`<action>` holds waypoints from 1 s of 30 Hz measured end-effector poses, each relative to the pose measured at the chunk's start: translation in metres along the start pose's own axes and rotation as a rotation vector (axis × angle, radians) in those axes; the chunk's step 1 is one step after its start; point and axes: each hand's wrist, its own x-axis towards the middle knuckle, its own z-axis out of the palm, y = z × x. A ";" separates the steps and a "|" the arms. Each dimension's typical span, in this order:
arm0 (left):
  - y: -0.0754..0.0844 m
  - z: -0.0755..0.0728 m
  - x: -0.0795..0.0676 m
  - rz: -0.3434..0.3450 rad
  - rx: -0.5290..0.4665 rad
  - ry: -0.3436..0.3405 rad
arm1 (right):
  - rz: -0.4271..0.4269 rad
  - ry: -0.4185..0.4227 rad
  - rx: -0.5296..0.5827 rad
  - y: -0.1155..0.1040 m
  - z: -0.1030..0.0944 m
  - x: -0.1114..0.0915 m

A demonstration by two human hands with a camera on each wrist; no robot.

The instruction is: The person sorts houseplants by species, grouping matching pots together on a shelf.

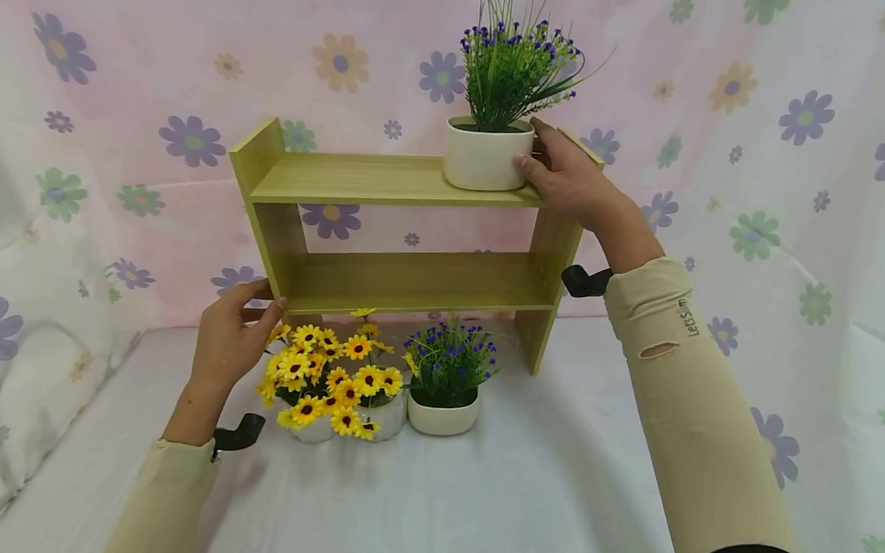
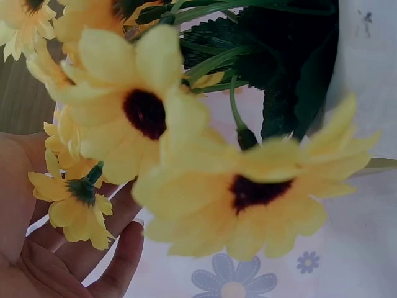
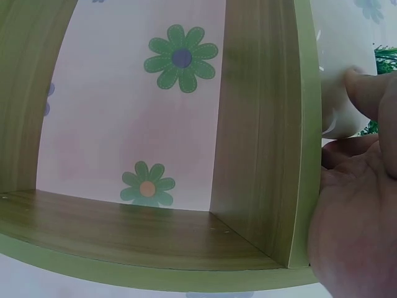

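Observation:
In the head view, my right hand (image 1: 571, 173) grips the right side of a white oval flowerpot (image 1: 482, 157) with purple flowers, thumb on its front. That pot stands at the right end of the top board of a two-tier wooden shelf (image 1: 342, 178). The right wrist view shows my right thumb (image 3: 366, 93) against the pot, other fingers partly hidden. My left hand (image 1: 227, 336) holds the shelf's lower left side panel between thumb and index finger. Yellow flowers (image 2: 146, 115) cover part of the left wrist view, hiding the contact; the other fingers curl loosely.
Before the shelf, on the white cloth (image 1: 438, 510), stand potted yellow flowers (image 1: 335, 379) in white pots and a second white pot (image 1: 442, 418) with purple flowers. The lower board (image 1: 419, 284) spans the side panels. A flower-patterned curtain (image 1: 393, 65) hangs behind.

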 end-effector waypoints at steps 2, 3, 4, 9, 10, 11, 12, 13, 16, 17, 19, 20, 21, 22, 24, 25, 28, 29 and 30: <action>-0.001 0.000 0.000 0.002 -0.001 0.002 | 0.005 0.001 -0.013 -0.001 0.000 0.000; -0.001 0.000 0.000 0.004 -0.002 0.004 | 0.007 0.002 -0.021 -0.001 0.001 -0.001; -0.001 0.000 0.000 0.005 -0.001 0.006 | 0.008 0.002 -0.024 -0.001 0.001 -0.001; -0.001 -0.001 0.000 0.000 0.000 0.007 | 0.006 0.007 -0.033 -0.001 0.001 -0.005; -0.001 -0.001 -0.001 -0.001 0.000 0.005 | -0.001 0.013 -0.038 -0.001 0.001 -0.007; -0.001 -0.001 -0.001 -0.003 -0.001 0.003 | -0.006 0.023 -0.051 0.000 0.001 -0.008; -0.002 -0.001 -0.001 -0.004 -0.002 0.000 | -0.009 0.035 -0.066 0.000 0.002 -0.010; -0.002 -0.001 0.000 -0.002 -0.003 -0.002 | -0.015 0.048 -0.080 0.000 0.002 -0.011; -0.003 -0.001 0.000 0.000 -0.002 -0.007 | -0.044 0.085 -0.124 0.001 0.005 -0.019; -0.003 -0.001 0.000 0.001 -0.003 -0.007 | -0.052 0.091 -0.127 0.001 0.006 -0.022; -0.003 -0.001 0.001 0.003 -0.001 -0.006 | -0.079 0.097 -0.117 0.002 0.009 -0.029; -0.003 -0.001 0.000 0.003 -0.001 -0.006 | -0.092 0.099 -0.111 0.003 0.010 -0.033; -0.003 -0.001 0.000 0.004 0.000 -0.006 | -0.107 0.105 -0.106 0.005 0.012 -0.036; -0.003 -0.002 0.000 0.003 0.001 -0.005 | -0.124 0.116 -0.101 0.006 0.013 -0.040; -0.002 -0.002 0.000 0.002 0.001 -0.006 | -0.171 0.148 -0.093 0.011 0.017 -0.047; -0.002 -0.002 -0.001 0.000 0.000 -0.006 | -0.198 0.168 -0.075 0.013 0.019 -0.051; -0.001 -0.002 -0.001 0.002 -0.005 -0.007 | -0.277 0.231 -0.009 0.021 0.024 -0.062; -0.001 -0.002 -0.001 0.005 -0.007 -0.008 | -0.307 0.246 0.024 0.023 0.026 -0.067; -0.001 -0.002 -0.001 0.007 -0.008 -0.009 | -0.331 0.261 0.055 0.026 0.028 -0.072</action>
